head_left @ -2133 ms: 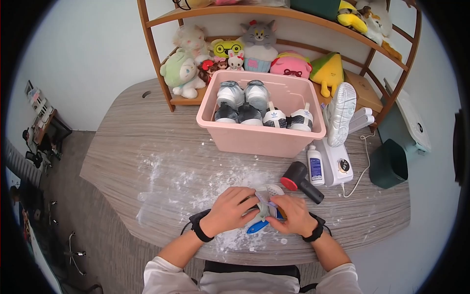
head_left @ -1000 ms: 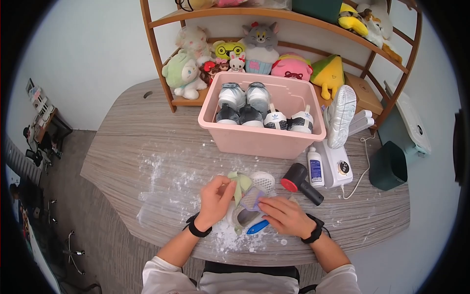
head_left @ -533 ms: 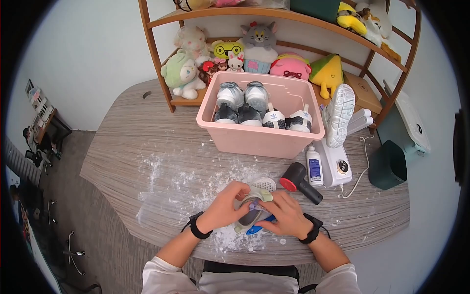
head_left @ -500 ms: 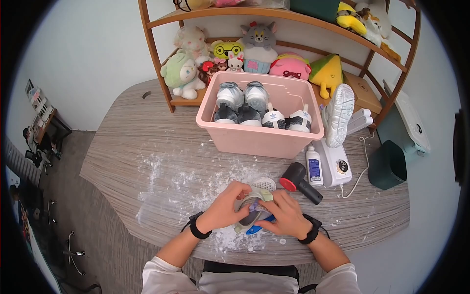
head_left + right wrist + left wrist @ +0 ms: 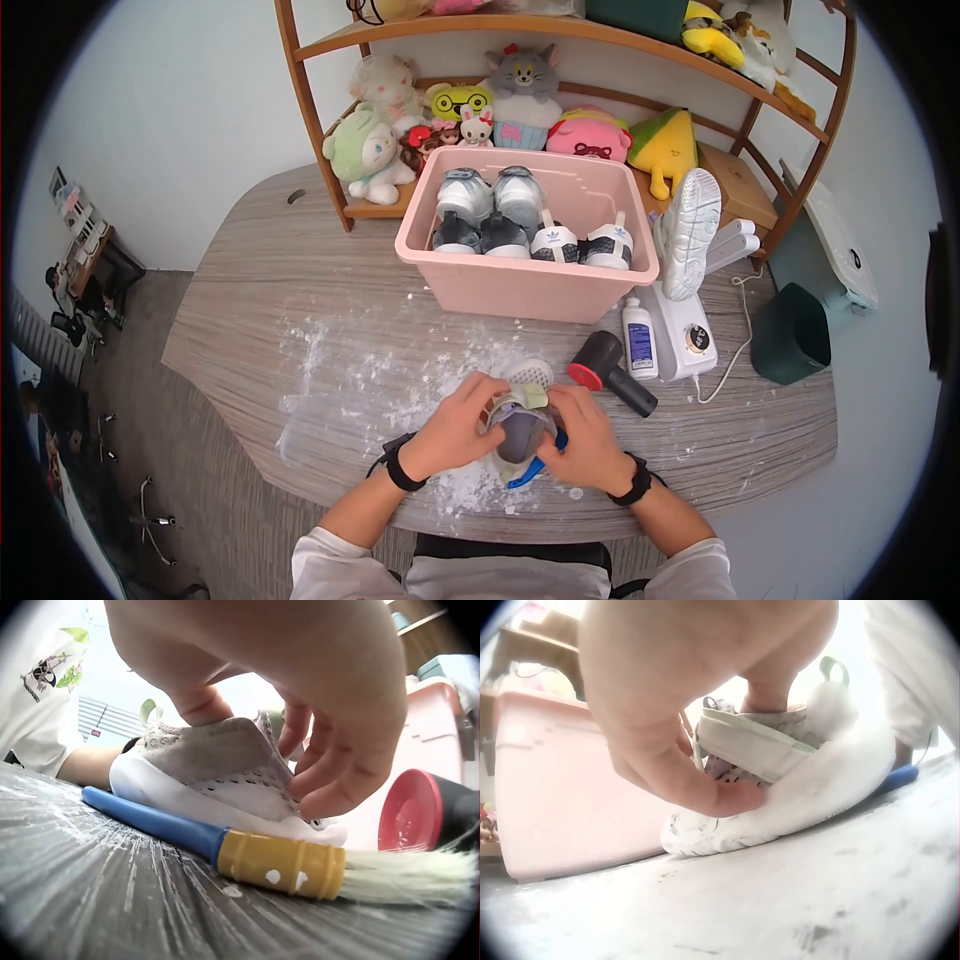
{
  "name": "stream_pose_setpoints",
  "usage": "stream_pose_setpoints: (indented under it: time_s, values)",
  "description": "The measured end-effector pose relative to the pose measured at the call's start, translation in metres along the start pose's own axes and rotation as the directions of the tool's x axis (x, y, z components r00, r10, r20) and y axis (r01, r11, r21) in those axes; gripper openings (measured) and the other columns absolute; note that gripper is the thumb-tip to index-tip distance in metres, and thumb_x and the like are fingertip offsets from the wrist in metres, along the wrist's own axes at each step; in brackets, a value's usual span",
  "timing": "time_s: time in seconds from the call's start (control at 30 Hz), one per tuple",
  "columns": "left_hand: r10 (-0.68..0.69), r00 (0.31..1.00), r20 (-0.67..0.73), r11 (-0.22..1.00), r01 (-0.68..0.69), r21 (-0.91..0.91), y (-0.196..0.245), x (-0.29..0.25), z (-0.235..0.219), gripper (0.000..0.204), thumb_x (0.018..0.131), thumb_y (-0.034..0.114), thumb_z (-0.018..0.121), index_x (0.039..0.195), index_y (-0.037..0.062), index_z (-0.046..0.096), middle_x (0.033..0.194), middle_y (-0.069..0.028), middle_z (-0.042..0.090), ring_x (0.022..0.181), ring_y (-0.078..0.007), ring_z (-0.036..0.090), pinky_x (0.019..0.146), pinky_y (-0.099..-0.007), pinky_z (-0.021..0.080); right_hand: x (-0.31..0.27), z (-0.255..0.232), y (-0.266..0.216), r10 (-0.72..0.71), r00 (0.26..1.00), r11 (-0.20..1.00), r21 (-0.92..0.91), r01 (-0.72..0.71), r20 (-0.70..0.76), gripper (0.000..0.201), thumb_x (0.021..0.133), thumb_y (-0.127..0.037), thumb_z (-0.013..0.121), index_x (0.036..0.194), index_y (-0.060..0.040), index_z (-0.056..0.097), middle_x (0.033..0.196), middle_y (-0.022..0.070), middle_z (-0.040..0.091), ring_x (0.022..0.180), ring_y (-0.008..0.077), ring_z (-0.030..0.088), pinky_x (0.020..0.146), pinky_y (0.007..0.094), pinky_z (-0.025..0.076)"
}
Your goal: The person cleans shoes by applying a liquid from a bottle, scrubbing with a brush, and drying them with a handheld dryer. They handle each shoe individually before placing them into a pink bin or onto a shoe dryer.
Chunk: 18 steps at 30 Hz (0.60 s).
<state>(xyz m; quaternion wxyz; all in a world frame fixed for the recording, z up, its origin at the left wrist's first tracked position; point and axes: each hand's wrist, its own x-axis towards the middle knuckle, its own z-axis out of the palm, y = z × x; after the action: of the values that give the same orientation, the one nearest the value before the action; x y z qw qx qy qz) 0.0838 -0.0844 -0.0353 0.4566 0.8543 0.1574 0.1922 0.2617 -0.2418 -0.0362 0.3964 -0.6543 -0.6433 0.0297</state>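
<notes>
A sneaker [image 5: 522, 440] with a white sole, grey upper and pale green trim lies on the table, toe away from me. My left hand [image 5: 460, 425] grips the left side of its opening; in the left wrist view a digit lies along the sneaker's flank [image 5: 832, 780]. My right hand [image 5: 588, 440] pinches the right side, thumb at the collar and fingers curled over the perforated grey upper [image 5: 217, 756]. Between the hands the opening is spread, showing a purplish-grey inside. Beside the sneaker, under my right hand, lies a brush [image 5: 157, 822] with blue handle, yellow ferrule and pale bristles.
White powder [image 5: 350, 350] is scattered over the wood-grain table. Ahead stands a pink bin [image 5: 520, 290] of shoes. Rightward are a dark hair dryer [image 5: 600, 355] with red ring, a white bottle [image 5: 640, 345], a white dial device [image 5: 685, 335] bearing another shoe [image 5: 690, 235], and a green bin [image 5: 792, 335].
Earlier the left hand held the green tongue back and the right a purple piece at it. The tongue is now back over the front, and both hands hold the opening's sides apart.
</notes>
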Motion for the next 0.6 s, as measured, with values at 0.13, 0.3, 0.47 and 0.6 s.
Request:
stream_pose_setpoints:
  time_s: [0.13, 0.3, 0.47, 0.6]
  values:
    - [0.006, 1.0, -0.005, 1.0, -0.006, -0.028, 0.0, -0.001, -0.001, 0.05, 0.08, 0.001, 0.072, 0.127, 0.005, 0.056, 0.113, -0.0143, 0.056, 0.092, -0.0277, 0.065, 0.076, -0.0361, 0.057, 0.001, -0.002, -0.001, 0.006, 1.0, 1.0, -0.006, -0.005, 0.029, 0.047, 0.069, -0.004, 0.067, 0.116, -0.0013, 0.06, 0.118, 0.0168, 0.06, 0.107, 0.0387, 0.06, 0.091, 0.0471, 0.051]
    - [-0.095, 0.995, 0.012, 0.993, 0.095, -0.07, -0.001, -0.001, -0.003, 0.05, 0.08, -0.004, 0.069, 0.127, 0.0057, 0.057, 0.119, -0.0107, 0.057, 0.103, -0.0247, 0.065, 0.081, -0.0347, 0.06, 0.001, -0.001, 0.0, -0.002, 0.999, 1.0, -0.011, 0.002, 0.037, 0.043, 0.069, -0.002, 0.065, 0.111, -0.0027, 0.062, 0.117, 0.0142, 0.06, 0.106, 0.0372, 0.059, 0.09, 0.0464, 0.05]
    - [-0.082, 0.996, 0.038, 0.991, 0.086, -0.107, -0.006, 0.001, -0.006, 0.049, 0.08, -0.008, 0.067, 0.126, 0.0071, 0.059, 0.119, -0.0097, 0.058, 0.105, -0.0231, 0.065, 0.08, -0.0331, 0.06, -0.002, -0.001, 0.003, -0.055, 0.997, 0.997, -0.058, 0.058, 0.052, 0.038, 0.069, -0.002, 0.065, 0.106, -0.0032, 0.063, 0.116, 0.0126, 0.059, 0.104, 0.0356, 0.059, 0.087, 0.0452, 0.05]
    - [-0.072, 0.994, 0.086, 0.988, 0.083, -0.13, -0.007, 0.002, -0.011, 0.048, 0.081, -0.01, 0.066, 0.125, 0.0073, 0.062, 0.119, -0.0087, 0.057, 0.106, -0.0215, 0.065, 0.079, -0.0316, 0.061, 0.0, -0.001, -0.002, -0.028, 0.999, 0.999, -0.04, 0.03, 0.036, 0.041, 0.07, -0.002, 0.065, 0.111, -0.0035, 0.065, 0.116, 0.0134, 0.059, 0.104, 0.0344, 0.058, 0.089, 0.0454, 0.048]
